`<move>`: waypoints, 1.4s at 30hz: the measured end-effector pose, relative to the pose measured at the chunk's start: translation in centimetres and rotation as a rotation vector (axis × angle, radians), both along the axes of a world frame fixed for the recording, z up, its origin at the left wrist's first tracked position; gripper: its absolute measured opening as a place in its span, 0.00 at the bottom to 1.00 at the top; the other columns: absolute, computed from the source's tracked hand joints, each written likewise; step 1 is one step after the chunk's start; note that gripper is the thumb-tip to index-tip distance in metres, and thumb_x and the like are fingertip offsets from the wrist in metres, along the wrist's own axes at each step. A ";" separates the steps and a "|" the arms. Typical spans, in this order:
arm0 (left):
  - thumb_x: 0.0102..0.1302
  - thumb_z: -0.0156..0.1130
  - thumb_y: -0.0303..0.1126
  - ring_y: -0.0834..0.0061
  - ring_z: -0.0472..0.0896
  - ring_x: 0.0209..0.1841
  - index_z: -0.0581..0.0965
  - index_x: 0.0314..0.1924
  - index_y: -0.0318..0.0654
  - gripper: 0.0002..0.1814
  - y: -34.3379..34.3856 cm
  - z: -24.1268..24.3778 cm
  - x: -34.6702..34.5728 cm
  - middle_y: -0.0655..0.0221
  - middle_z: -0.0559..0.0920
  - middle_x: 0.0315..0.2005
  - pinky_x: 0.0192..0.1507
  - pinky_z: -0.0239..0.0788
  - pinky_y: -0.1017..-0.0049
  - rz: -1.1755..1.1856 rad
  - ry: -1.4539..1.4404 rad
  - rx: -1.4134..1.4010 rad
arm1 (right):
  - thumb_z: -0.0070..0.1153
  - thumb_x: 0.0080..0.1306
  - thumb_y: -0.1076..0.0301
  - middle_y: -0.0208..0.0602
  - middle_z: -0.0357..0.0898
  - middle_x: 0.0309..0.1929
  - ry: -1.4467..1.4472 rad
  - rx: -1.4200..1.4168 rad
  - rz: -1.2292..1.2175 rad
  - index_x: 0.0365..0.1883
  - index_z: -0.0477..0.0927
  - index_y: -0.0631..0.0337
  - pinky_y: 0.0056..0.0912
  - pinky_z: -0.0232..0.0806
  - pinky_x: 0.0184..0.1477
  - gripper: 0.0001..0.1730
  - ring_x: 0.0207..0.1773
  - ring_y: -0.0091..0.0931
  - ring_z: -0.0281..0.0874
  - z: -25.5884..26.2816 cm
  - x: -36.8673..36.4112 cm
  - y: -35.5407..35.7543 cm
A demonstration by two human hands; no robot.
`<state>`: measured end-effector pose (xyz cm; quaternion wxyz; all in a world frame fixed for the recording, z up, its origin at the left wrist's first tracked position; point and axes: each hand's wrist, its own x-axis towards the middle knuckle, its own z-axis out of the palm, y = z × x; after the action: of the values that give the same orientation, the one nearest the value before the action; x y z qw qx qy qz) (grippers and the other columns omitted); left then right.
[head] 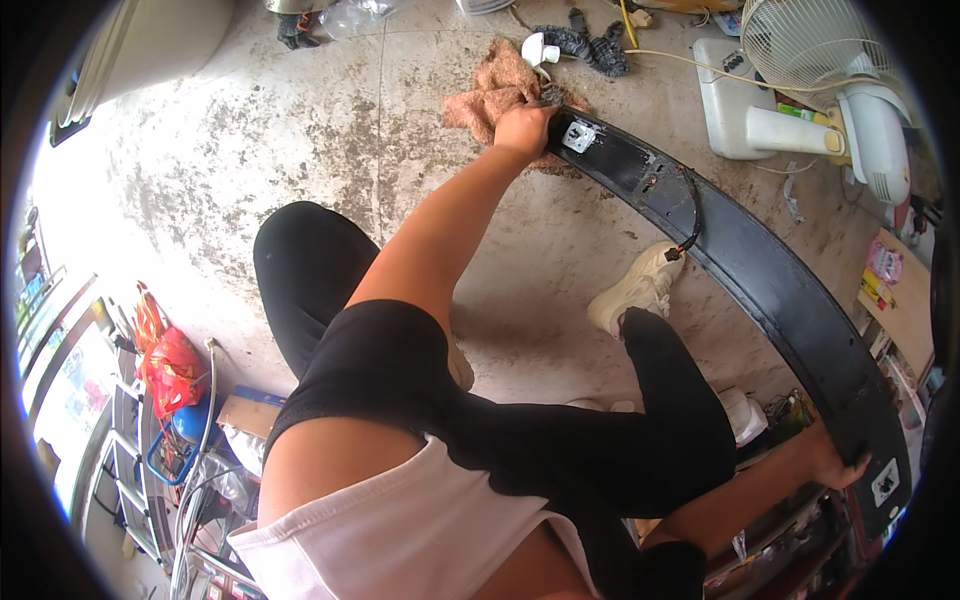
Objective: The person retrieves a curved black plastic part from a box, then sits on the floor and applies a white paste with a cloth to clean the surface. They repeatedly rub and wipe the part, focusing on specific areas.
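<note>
A long black panel, bent-looking in the fisheye view, runs from the upper middle to the lower right. My left hand grips its upper end, beside a white metal plate. Near the other end, by a second white plate, my right hand holds the panel's edge. A short black cable with a connector hangs across the panel. Under and behind my left hand lies a brown-pink cloth, with a white plastic part on it.
A white electric fan lies on the stained concrete floor at the upper right. Dark knitted gloves lie behind the cloth. An aluminium ladder, a red plastic bag and a blue basket are at the lower left.
</note>
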<state>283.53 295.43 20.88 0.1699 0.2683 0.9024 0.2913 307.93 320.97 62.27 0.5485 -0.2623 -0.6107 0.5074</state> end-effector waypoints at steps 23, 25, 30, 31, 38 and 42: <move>0.59 0.50 0.33 0.59 0.78 0.47 0.78 0.49 0.50 0.18 2.4 2.2 -2.5 0.59 0.82 0.41 0.51 0.70 0.66 -0.015 -0.206 -0.187 | 0.45 0.44 0.63 0.68 0.52 0.65 0.014 -0.064 -0.101 0.61 0.57 0.82 0.58 0.34 0.72 0.45 0.70 0.56 0.46 -0.7 -0.7 -2.1; 0.58 0.53 0.35 0.60 0.77 0.49 0.74 0.55 0.50 0.22 1.4 1.4 -1.7 0.57 0.81 0.42 0.51 0.69 0.65 -0.146 -0.069 -0.277 | 0.44 0.44 0.63 0.69 0.52 0.65 -0.037 -0.051 -0.140 0.61 0.56 0.83 0.58 0.33 0.72 0.45 0.70 0.56 0.46 -0.6 -1.6 -3.1; 0.58 0.57 0.41 0.60 0.76 0.51 0.74 0.55 0.49 0.23 -0.9 4.2 -0.5 0.58 0.80 0.45 0.52 0.69 0.65 -0.206 -0.245 -0.340 | 0.44 0.44 0.63 0.69 0.52 0.65 0.009 -0.060 -0.127 0.60 0.57 0.84 0.59 0.34 0.72 0.45 0.69 0.57 0.45 -0.3 -0.7 -2.0; 0.58 0.55 0.39 0.59 0.77 0.50 0.74 0.55 0.49 0.23 -0.3 4.7 -0.8 0.56 0.80 0.45 0.52 0.69 0.64 -0.196 -0.288 -0.342 | 0.44 0.43 0.63 0.69 0.52 0.65 0.042 -0.089 -0.080 0.60 0.57 0.84 0.59 0.34 0.72 0.45 0.69 0.57 0.45 -0.2 -0.1 -1.4; 0.59 0.55 0.42 0.58 0.78 0.48 0.75 0.50 0.44 0.20 0.7 1.2 -1.7 0.57 0.81 0.41 0.50 0.70 0.63 -0.137 -0.188 -0.322 | 0.44 0.40 0.64 0.72 0.50 0.64 0.029 -0.069 -0.098 0.59 0.56 0.87 0.58 0.34 0.72 0.47 0.69 0.58 0.45 -0.4 -1.5 -2.6; 0.54 0.62 0.57 0.57 0.78 0.46 0.75 0.50 0.46 0.30 -0.6 4.1 0.1 0.58 0.81 0.40 0.48 0.71 0.62 -0.257 -0.174 -0.381 | 0.44 0.40 0.65 0.74 0.51 0.63 0.200 -0.137 0.001 0.58 0.57 0.86 0.59 0.35 0.72 0.46 0.69 0.58 0.45 0.1 0.3 -0.6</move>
<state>283.58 294.81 24.94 0.3302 0.3179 0.8814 0.1137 308.27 320.40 62.35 0.5874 -0.2468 -0.5170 0.5717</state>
